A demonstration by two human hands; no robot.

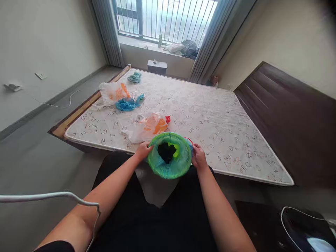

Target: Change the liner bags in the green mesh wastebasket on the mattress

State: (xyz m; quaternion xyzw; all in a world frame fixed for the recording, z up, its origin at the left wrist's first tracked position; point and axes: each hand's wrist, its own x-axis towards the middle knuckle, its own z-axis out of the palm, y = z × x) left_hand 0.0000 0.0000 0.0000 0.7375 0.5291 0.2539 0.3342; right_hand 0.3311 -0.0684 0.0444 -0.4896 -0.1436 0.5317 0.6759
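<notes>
Between my knees, close to the bed's near edge, is a round green trash bin [154,168] seen from above. A thin bluish-green plastic liner lies over its rim and hangs inside, where something dark shows at the bottom. My left hand [143,151] grips the rim on the left, thumb on top. At the right side, my right hand [199,157] is closed on a gathered bluish part of the liner, by a thin red drawstring [189,140]. Its fingertips are partly hidden. Just beyond the bin lies a crumpled white and orange plastic bag [149,127], with a small red piece [168,119] beside it.
On the patterned mattress [204,115] lie another white and orange bag [112,92], a blue plastic bag [128,104] and a teal bundle [134,77]. A dark headboard [283,119] stands right. A white cable [52,196] crosses over my left forearm. A grey nightstand [156,66] stands beyond.
</notes>
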